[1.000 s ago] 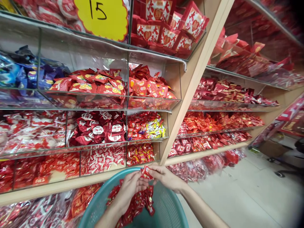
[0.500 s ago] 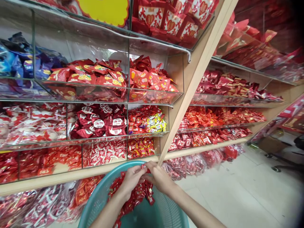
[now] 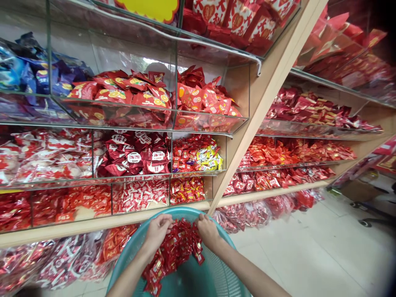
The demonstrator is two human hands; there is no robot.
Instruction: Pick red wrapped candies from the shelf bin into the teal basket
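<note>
A mass of small red-wrapped candies lies or hangs inside a teal plastic basket, between my two hands. My left hand is at its upper left, with thumb and fingers pinched together. Opposite it, my right hand is closed at the upper right edge, knuckles up, and red packets show just below. What the fingertips grip is too small to make out; whether a clear bag surrounds the candies, I cannot tell. The basket's dark inner bottom shows below them.
A wooden shelf with clear-fronted bins stands right behind the basket. Its bins hold red packets, maroon packets and blue packets. Bagged sweets lie under the shelf. Pale floor tiles extend to the right.
My hands have moved apart from where they met at the basket's far rim, left hand to the left, right hand slightly right. More of the red candies now shows between them.
</note>
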